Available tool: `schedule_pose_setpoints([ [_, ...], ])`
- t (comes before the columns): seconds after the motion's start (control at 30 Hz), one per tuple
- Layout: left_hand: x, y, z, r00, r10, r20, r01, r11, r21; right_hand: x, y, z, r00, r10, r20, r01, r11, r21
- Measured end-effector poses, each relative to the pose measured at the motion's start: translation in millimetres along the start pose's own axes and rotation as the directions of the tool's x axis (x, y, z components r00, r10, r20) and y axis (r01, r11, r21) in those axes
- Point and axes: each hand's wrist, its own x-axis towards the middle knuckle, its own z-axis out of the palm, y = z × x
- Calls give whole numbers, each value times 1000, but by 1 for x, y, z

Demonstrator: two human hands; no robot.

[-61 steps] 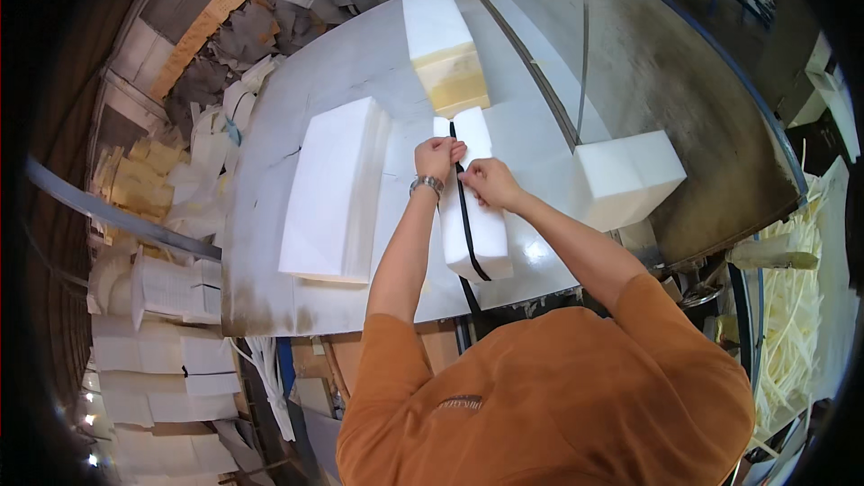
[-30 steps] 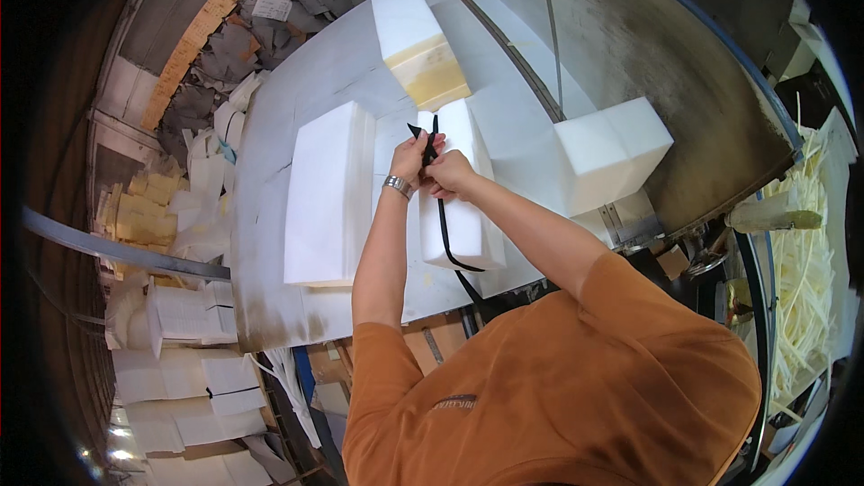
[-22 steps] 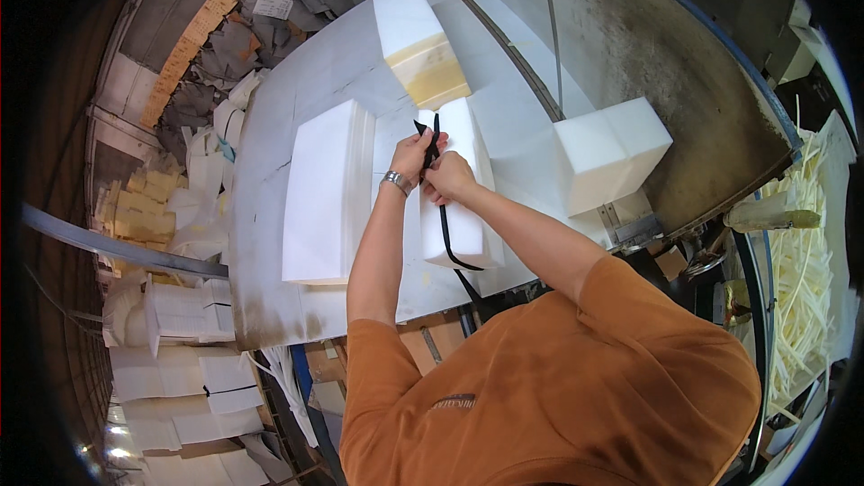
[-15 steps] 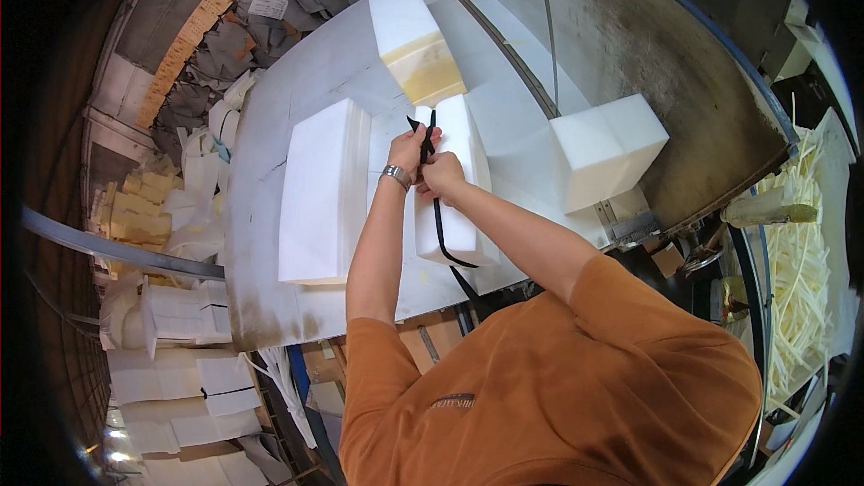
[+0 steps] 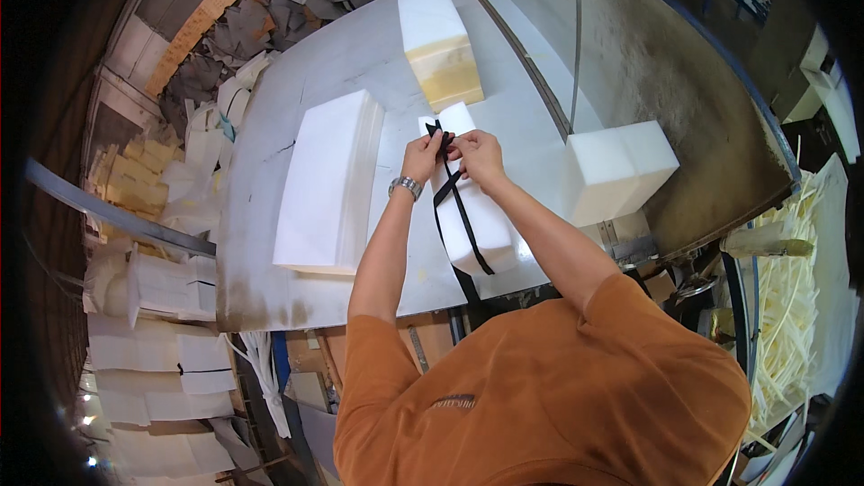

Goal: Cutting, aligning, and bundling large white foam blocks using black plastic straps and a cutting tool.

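The strap (image 5: 470, 228) now crossed itself on top of the block (image 5: 493, 221), where just before only one run showed; wrapping looked further along, probably unfinished. Left hand (image 5: 420, 157) and right hand (image 5: 481, 158) both pinched strap, fingers nearly closed. Block lay beneath them on the table (image 5: 256, 216).

The bare right hand (image 5: 480, 158), nearer the block's near end than the bare left hand (image 5: 421, 157) half a second ago, now lies roughly level with it on its right, fingertips close together near the far end of the white rectangular foam block (image 5: 489, 223). The flat black strap (image 5: 467, 226), earlier one visible strand lengthwise on top, now shows a second length (folded at an angle) crossing the first and following the block's left edge.
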Motion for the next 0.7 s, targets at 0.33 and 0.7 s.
schedule_pose_setpoints([
  [0.33, -14, -8, 11, 975, 209, 76, -202, 975, -96, 40, 11, -17, 976, -175, -126, 49, 750, -660],
  [0.7, -29, -3, 15, 895, 421, -147, -317, 833, 454, 41, 15, -3, 866, -437, 241, 500, 764, -409],
])
